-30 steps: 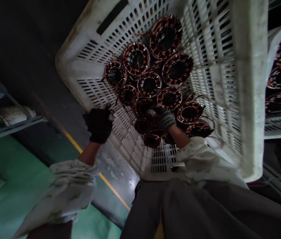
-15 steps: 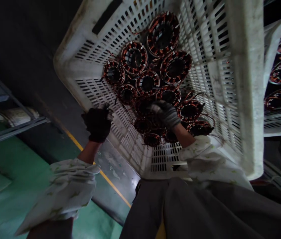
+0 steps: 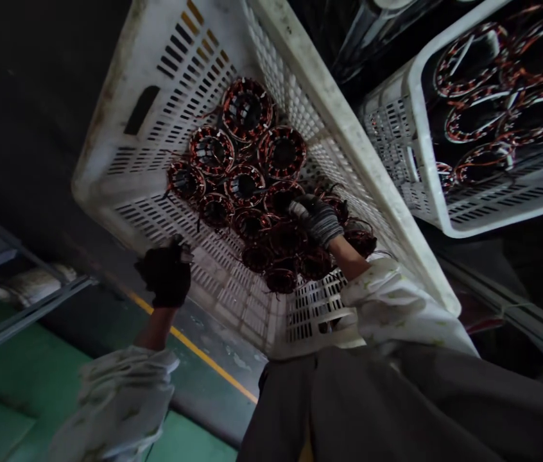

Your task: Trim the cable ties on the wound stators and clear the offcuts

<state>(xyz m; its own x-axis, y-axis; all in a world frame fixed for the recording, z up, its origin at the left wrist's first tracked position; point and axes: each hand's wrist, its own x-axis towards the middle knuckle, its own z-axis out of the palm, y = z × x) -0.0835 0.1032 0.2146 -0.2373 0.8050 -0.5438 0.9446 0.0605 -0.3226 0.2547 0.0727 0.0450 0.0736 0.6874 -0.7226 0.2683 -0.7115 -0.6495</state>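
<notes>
Green floor (image 3: pixel 194 436) flanks the white crate (image 3: pixel 362 160) in the head view. The right hand (image 3: pixel 318 219), nearer, has bent fingers at a coil (image 3: pixel 268 197) just left inside, opening upward; grip unclear. The left hand (image 3: pixel 165 276) curls by the rim; whether it grips, I can't tell.

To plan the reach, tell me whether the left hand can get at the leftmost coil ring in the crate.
Probably yes: the left hand is near the rim of the open-topped crate, nothing seems to cover the leftmost coil ring, and the right hand is off among other rings.
</notes>
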